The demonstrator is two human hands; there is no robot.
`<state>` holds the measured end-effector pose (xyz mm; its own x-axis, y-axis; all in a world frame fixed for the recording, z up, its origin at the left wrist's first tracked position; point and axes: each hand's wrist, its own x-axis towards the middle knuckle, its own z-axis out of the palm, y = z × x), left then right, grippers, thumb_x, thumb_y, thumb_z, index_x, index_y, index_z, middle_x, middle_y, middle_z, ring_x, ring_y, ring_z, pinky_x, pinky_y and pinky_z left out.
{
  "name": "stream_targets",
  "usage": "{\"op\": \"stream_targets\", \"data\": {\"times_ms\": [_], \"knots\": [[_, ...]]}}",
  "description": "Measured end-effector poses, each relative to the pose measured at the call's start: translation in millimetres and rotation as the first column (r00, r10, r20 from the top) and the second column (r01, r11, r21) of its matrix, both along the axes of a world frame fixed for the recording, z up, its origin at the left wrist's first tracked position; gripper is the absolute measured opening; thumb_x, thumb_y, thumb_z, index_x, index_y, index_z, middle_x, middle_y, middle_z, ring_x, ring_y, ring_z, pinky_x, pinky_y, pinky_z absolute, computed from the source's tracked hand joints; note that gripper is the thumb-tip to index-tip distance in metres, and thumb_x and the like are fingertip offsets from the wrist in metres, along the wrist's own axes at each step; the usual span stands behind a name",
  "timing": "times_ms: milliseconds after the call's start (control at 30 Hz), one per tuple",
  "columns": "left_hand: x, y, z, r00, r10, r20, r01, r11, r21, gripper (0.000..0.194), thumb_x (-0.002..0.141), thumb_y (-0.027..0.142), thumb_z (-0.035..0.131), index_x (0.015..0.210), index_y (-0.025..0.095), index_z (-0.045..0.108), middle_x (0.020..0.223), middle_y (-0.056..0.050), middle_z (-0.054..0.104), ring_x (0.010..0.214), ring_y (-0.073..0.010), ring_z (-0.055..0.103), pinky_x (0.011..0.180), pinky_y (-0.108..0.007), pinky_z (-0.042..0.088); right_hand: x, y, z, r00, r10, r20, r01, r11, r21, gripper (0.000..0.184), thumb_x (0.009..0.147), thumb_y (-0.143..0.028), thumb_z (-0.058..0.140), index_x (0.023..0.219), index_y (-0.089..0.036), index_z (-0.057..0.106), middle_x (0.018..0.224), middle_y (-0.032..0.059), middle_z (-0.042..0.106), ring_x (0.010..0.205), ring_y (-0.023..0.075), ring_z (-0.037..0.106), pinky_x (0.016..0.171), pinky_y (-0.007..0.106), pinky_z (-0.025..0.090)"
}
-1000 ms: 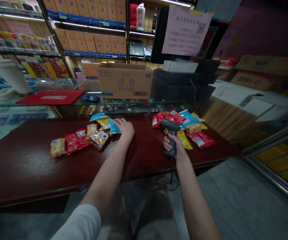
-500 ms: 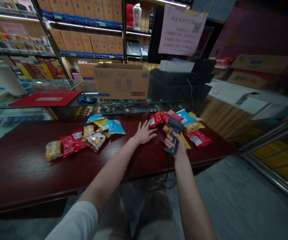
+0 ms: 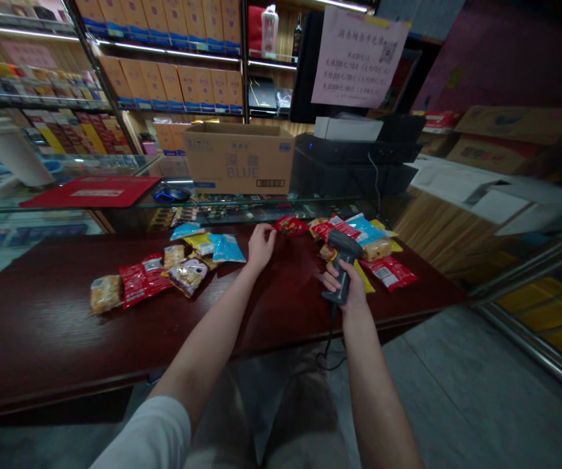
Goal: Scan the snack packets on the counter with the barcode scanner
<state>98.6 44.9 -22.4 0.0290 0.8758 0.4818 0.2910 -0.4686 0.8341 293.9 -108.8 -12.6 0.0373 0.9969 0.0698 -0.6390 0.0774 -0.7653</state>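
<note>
My left hand (image 3: 262, 246) is closed on the edge of a red snack packet (image 3: 291, 226) above the far middle of the dark red table (image 3: 202, 332). In my right hand (image 3: 351, 286) is a black barcode scanner (image 3: 343, 260), gripped by its handle, with its cable hanging over the front edge. Beyond the scanner lies a pile of packets, among them a blue packet (image 3: 365, 228) and a red packet (image 3: 392, 272). Left of my left hand is a second group: a blue packet (image 3: 226, 248), a brown packet (image 3: 189, 275), a red packet (image 3: 144, 281) and a clear-wrapped bread (image 3: 105, 294).
Behind the table runs a glass counter with a cardboard box (image 3: 239, 159), a computer mouse (image 3: 170, 195) and a red mat (image 3: 95, 191). A monitor (image 3: 305, 71) with a paper notice stands at the back right. Metal railings (image 3: 529, 339) are at the right.
My left hand has moved left from beside the right pile, its spread fingers now closed, pulling the red packet along with it. My right hand and the scanner have hardly moved.
</note>
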Motion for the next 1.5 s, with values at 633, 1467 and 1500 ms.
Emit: {"op": "stream_targets", "data": {"times_ms": [633, 1467, 1500], "knots": [[-24.2, 10.8, 5.4, 0.557, -0.010, 0.831, 0.442, 0.850, -0.286, 0.019, 0.093, 0.023, 0.047, 0.106, 0.026, 0.060, 0.103, -0.004, 0.071, 0.099, -0.0174, 0.066, 0.091, -0.041, 0.054, -5.5, 0.7, -1.7, 0.986, 0.149, 0.069, -0.145, 0.988, -0.054, 0.031, 0.076, -0.034, 0.072, 0.100, -0.022, 0.055, 0.058, -0.0096, 0.047, 0.036, 0.0036, 0.031, 0.035, 0.015, 0.028], [-20.5, -16.3, 18.8, 0.148, 0.016, 0.989, 0.890, 0.434, -0.141, 0.038, 0.096, 0.044, 0.044, 0.099, 0.016, 0.070, 0.084, -0.007, 0.076, 0.087, -0.0213, 0.073, 0.098, -0.047, 0.051, -17.4, -5.7, 0.0, 0.909, 0.340, 0.243, -0.310, 0.938, -0.152, 0.039, 0.078, -0.034, 0.074, 0.109, -0.019, 0.056, 0.059, -0.0096, 0.049, 0.036, 0.0031, 0.034, 0.033, 0.016, 0.027], [-20.4, -15.7, 18.9, 0.157, 0.007, 0.988, 0.889, 0.434, -0.145, 0.038, 0.096, 0.044, 0.044, 0.097, 0.016, 0.070, 0.087, -0.008, 0.076, 0.091, -0.0222, 0.073, 0.100, -0.049, 0.049, -18.1, -5.5, 0.0, 0.911, 0.332, 0.245, -0.302, 0.941, -0.152, 0.039, 0.077, -0.034, 0.074, 0.109, -0.019, 0.056, 0.059, -0.0098, 0.049, 0.035, 0.0030, 0.034, 0.033, 0.016, 0.027]]}}
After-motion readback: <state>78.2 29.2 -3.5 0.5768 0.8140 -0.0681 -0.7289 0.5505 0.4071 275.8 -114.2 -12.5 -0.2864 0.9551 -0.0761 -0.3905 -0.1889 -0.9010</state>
